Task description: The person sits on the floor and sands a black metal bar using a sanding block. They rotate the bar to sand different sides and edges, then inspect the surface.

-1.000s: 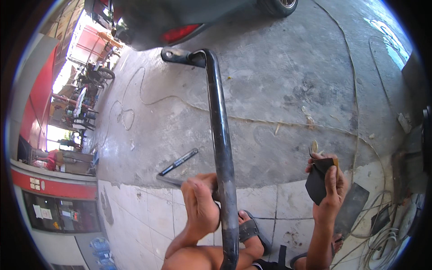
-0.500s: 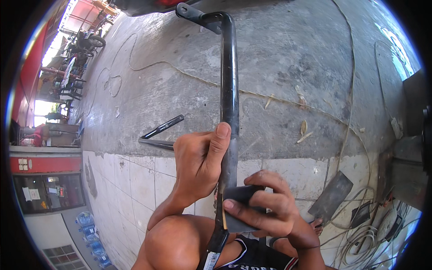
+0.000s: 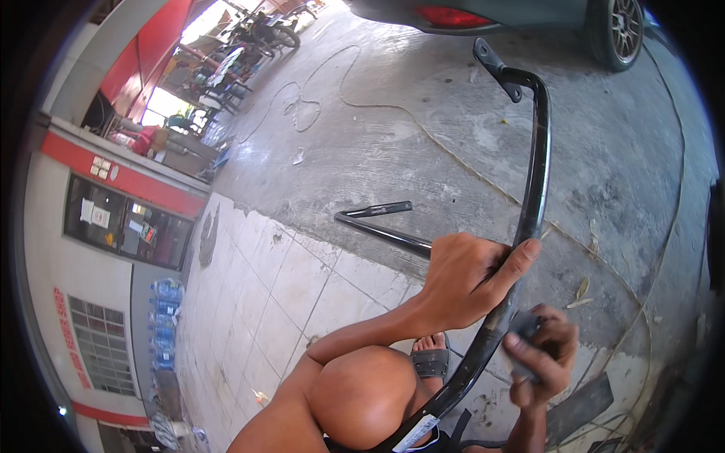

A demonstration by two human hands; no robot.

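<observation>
A bent black metal tube [image 3: 538, 162] slants from the upper right down to my lap. Its far end carries a flat bracket with a hole [image 3: 491, 59], and a thinner angled bar [image 3: 385, 232] sticks out leftward from behind my hand. My left hand [image 3: 472, 283] is wrapped round the tube near its middle, thumb on top. Just below, my right hand [image 3: 550, 359], slightly blurred, pinches a dark folded piece of sandpaper [image 3: 525, 326] against or close beside the tube's dull grey stretch. A white label [image 3: 415, 432] is stuck on the tube's near end.
A car [image 3: 513, 16] stands at the far right on concrete. A long rope [image 3: 445, 151] crosses the floor. A dark flat sheet [image 3: 585, 408] lies on the tiles at right. Blue water bottles [image 3: 164, 325] line the left wall; motorcycles [image 3: 264, 32] stand farther back.
My view has swung left, so hands and tube appear farther right and the tube leans more. The right hand with the sandpaper has shifted to the tube's right side, showing less of the sheet.
</observation>
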